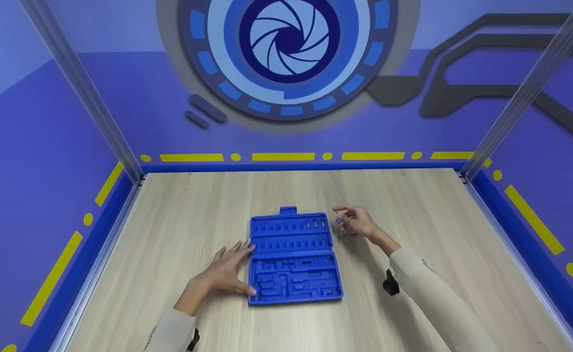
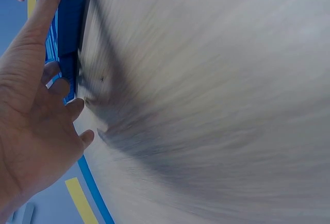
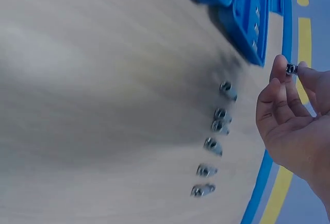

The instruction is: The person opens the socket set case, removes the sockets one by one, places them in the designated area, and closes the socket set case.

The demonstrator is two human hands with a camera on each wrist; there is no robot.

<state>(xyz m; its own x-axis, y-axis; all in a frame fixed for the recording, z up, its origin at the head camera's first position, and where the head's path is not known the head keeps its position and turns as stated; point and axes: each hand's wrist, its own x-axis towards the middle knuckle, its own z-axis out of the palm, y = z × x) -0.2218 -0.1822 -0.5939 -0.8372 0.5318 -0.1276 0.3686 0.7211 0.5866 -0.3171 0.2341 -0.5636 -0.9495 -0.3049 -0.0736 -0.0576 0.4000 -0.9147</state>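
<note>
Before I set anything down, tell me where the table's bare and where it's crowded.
Bare table: between the blue case and the back wall, from the left hand to the left wall, and beyond the right sleeve toward the right wall. Crowded: right of the case's far half, where small metal pieces sit near the right hand, which pinches another piece.

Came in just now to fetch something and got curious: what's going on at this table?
A person is working at an open blue case on the table. The right hand pinches a small metal piece just off the case's right side, while the left hand touches its left edge. Three metal pieces sit in the upper half of the case, and six loose pieces lie on the table to its right.
</note>
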